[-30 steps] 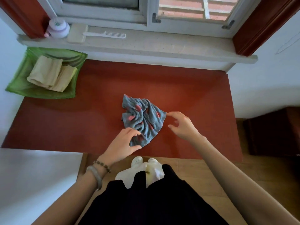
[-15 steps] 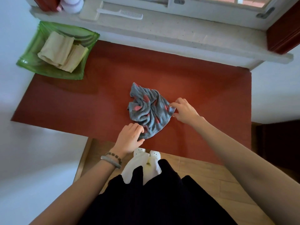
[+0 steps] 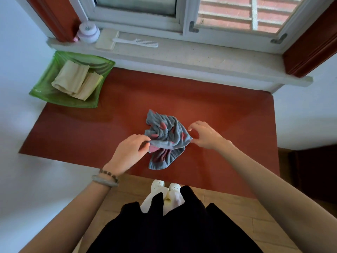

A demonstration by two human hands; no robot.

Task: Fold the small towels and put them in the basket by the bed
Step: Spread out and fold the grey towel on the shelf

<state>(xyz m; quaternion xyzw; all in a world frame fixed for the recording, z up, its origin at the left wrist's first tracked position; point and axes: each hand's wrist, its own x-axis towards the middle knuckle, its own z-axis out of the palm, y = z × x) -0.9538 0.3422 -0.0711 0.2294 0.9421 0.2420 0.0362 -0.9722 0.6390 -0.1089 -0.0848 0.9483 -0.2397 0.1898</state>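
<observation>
A crumpled grey towel with pink spots (image 3: pixel 166 136) lies in the middle of the red bed surface (image 3: pixel 228 125). My left hand (image 3: pixel 127 152) pinches one edge of it at the left, and my right hand (image 3: pixel 204 135) pinches the opposite corner at the right. Between the two hands the edge is stretched and lifted slightly. A green basket (image 3: pixel 45 92) sits at the far left corner of the red surface, holding two folded beige towels (image 3: pixel 76 80).
A stone window sill (image 3: pixel 200 57) runs behind the red surface, with a white comb (image 3: pixel 136 42), a flat white block and a lilac jar (image 3: pixel 88 31). White walls flank both sides. Wooden floor and my slippers (image 3: pixel 165 189) are below.
Both hands closed on the towel's edges: the left moved up onto the left edge, the right onto the right corner. The edge between them is now pulled taut and raised.
</observation>
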